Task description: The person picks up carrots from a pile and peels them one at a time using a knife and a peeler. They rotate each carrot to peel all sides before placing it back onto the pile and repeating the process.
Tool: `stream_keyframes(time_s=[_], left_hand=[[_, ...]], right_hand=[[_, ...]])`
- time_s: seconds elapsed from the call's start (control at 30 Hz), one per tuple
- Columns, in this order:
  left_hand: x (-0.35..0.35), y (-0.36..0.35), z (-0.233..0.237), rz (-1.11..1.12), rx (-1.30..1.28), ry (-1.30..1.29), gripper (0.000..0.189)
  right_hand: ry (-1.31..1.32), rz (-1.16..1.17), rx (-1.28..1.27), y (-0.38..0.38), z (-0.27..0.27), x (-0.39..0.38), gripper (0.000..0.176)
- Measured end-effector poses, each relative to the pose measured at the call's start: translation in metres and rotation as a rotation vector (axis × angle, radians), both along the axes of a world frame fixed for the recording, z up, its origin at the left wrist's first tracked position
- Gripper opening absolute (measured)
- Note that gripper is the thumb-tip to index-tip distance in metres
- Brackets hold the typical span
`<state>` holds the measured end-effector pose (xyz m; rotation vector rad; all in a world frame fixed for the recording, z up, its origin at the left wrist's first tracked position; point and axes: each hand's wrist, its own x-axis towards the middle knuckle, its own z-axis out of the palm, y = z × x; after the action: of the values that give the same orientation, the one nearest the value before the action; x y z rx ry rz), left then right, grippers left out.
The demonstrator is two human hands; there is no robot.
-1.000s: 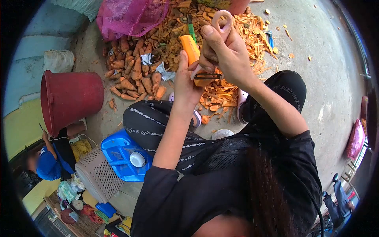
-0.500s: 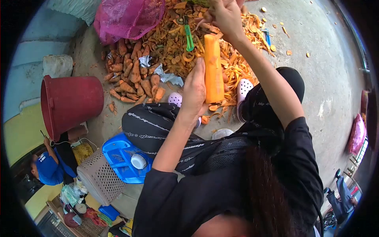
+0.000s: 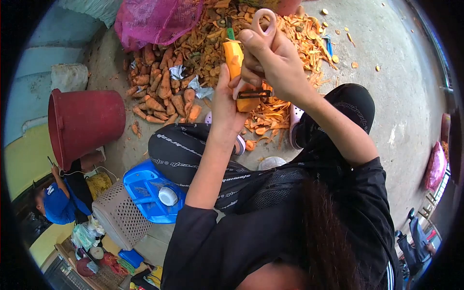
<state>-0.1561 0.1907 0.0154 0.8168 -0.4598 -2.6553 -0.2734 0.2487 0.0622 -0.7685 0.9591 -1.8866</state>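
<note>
My left hand is wrapped around the lower side of a thick, peeled orange carrot, which tilts up and to the left. In my right hand is a pale pink peeler, its looped handle end sticking up past my thumb. The peeler's dark blade bar lies across the carrot's near end. My right fingers hide the carrot's middle. Beneath both hands spreads a heap of carrot peelings, and a green-handled tool lies on it, partly hidden behind the carrot.
Unpeeled carrots lie left of the peelings, below a pink mesh sack. A red bucket, a blue jug and a woven basket stand left. Another person is at far left. A blue-handled tool lies right.
My right hand has come down from the top, bringing the peeler onto the carrot's near end. The carrot has shifted left and tilted with my left hand.
</note>
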Motion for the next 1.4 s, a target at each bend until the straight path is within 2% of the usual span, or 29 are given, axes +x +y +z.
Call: stream_keyframes(time_s=[0.03, 0.13, 0.17, 0.2, 0.27, 0.33, 0.37, 0.43, 0.5, 0.6, 0.63, 0.77, 0.87, 0.9, 1.0, 1.07, 1.17, 1.3, 1.37, 1.4], left_hand=[[-0.003, 0.005, 0.006, 0.036, -0.094, -0.092, 0.044], [-0.007, 0.014, -0.002, -0.001, -0.272, -0.111, 0.042], [-0.015, 0.023, -0.002, 0.160, -0.243, -0.036, 0.040], [-0.013, 0.021, -0.002, 0.096, -0.234, -0.053, 0.040], [-0.007, 0.016, 0.000, -0.037, -0.219, -0.083, 0.040], [-0.010, 0.016, 0.004, -0.019, -0.228, -0.063, 0.041], [-0.010, 0.014, 0.007, -0.010, -0.234, -0.057, 0.042], [-0.008, 0.009, 0.005, 0.009, -0.224, -0.060, 0.042], [-0.004, 0.005, 0.007, 0.024, -0.265, -0.060, 0.043], [-0.004, -0.001, 0.006, 0.063, -0.259, -0.109, 0.045], [-0.004, -0.002, 0.004, 0.078, -0.239, -0.107, 0.046], [-0.002, -0.004, 0.002, 0.064, -0.173, 0.012, 0.047], [-0.002, -0.005, 0.004, 0.036, -0.154, 0.061, 0.047], [-0.003, -0.002, 0.006, 0.047, -0.223, -0.001, 0.047], [-0.008, 0.004, 0.014, 0.056, -0.452, -0.150, 0.046], [-0.008, 0.004, 0.016, 0.034, -0.626, -0.216, 0.045], [-0.004, -0.003, 0.009, 0.055, -0.392, -0.144, 0.040], [-0.005, -0.011, -0.002, 0.189, -0.281, -0.212, 0.032], [-0.007, -0.010, -0.003, 0.196, -0.429, -0.293, 0.028], [-0.008, -0.009, -0.004, 0.200, -0.500, -0.333, 0.026]], right_hand=[[0.001, -0.024, -0.012, 0.000, 0.000, 0.002, 0.021], [0.053, -0.112, -0.020, -0.008, -0.008, -0.008, 0.022], [0.043, -0.133, -0.032, -0.016, -0.016, -0.022, 0.021], [0.041, -0.154, -0.046, -0.023, -0.021, -0.035, 0.021], [0.281, -0.360, -0.017, -0.035, -0.026, -0.052, 0.015], [0.521, -0.561, -0.003, -0.050, -0.027, -0.067, 0.011], [0.706, -0.667, 0.117, -0.053, -0.034, -0.075, 0.014], [1.019, -0.742, 0.119, -0.050, -0.040, -0.078, 0.015], [1.303, -0.824, -0.073, -0.053, -0.048, -0.087, 0.013], [0.328, -0.468, -0.041, -0.037, -0.009, -0.062, 0.009], [0.285, -0.419, -0.090, -0.033, -0.004, -0.058, 0.005], [0.223, -0.191, -0.056, -0.020, 0.001, -0.044, 0.009], [0.092, -0.236, 0.165, -0.021, -0.002, -0.045, 0.012], [0.423, -0.306, 0.223, -0.023, -0.018, -0.058, 0.015], [0.274, -0.294, 0.288, -0.021, -0.030, -0.055, 0.022], [0.385, -0.279, 0.332, -0.019, -0.028, -0.055, 0.029], [0.604, -0.278, 0.410, -0.013, -0.028, -0.058, 0.035], [1.057, -0.331, 0.533, -0.010, -0.048, -0.066, 0.035], [1.205, -0.428, 0.318, -0.015, -0.084, -0.069, 0.031], [1.299, -0.180, 0.496, -0.017, -0.091, -0.070, 0.031]])
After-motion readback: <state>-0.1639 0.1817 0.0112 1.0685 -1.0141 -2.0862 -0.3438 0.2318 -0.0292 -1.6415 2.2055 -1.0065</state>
